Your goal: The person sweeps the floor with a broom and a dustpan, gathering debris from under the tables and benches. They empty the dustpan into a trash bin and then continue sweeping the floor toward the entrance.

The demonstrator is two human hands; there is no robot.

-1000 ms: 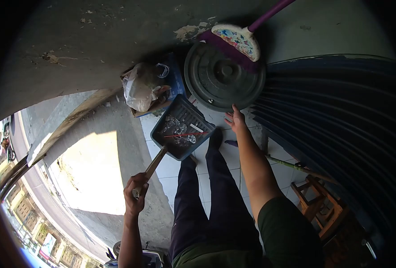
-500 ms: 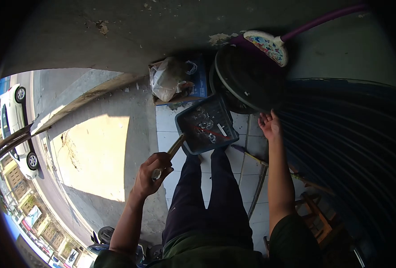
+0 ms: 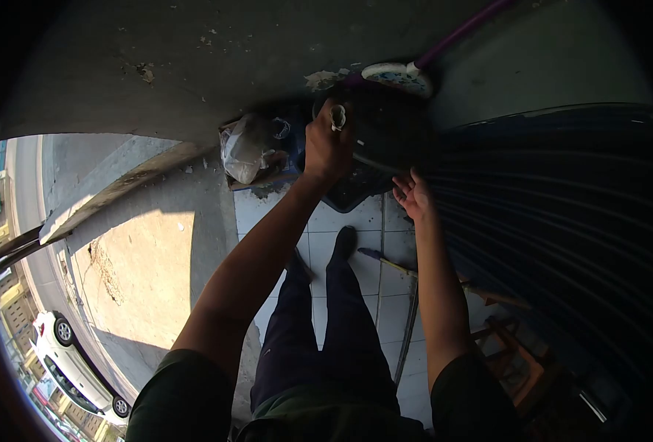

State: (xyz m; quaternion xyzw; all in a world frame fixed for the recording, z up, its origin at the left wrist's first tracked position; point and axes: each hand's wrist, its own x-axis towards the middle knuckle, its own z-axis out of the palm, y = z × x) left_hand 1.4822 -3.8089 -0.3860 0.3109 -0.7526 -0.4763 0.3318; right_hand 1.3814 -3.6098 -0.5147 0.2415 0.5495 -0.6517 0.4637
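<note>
My left hand (image 3: 329, 147) is wrapped round the handle (image 3: 338, 116) of a dustpan, its hollow end facing me. Below the hand shows a dark corner of the dustpan (image 3: 346, 200); my hand and the shadow hide the rest. A black round bin lid (image 3: 396, 136) stands tilted beside it, over a dark bin that is mostly hidden. My right hand (image 3: 413, 197) has its fingers apart, palm turned up, with the fingertips right at the lid's lower edge.
A cardboard box with a plastic bag (image 3: 244, 155) stands left of the bin. A broom with a purple handle (image 3: 459, 33) leans on the wall behind. Dark corrugated shutter (image 3: 547, 199) rises on the right. A yellow-and-blue stick (image 3: 389, 264) lies on the white tiles (image 3: 345, 302).
My left hand has swung the dustpan up and forward to the bin; litter in the pan showed before and is now hidden. My right hand stays by the lid's edge.
</note>
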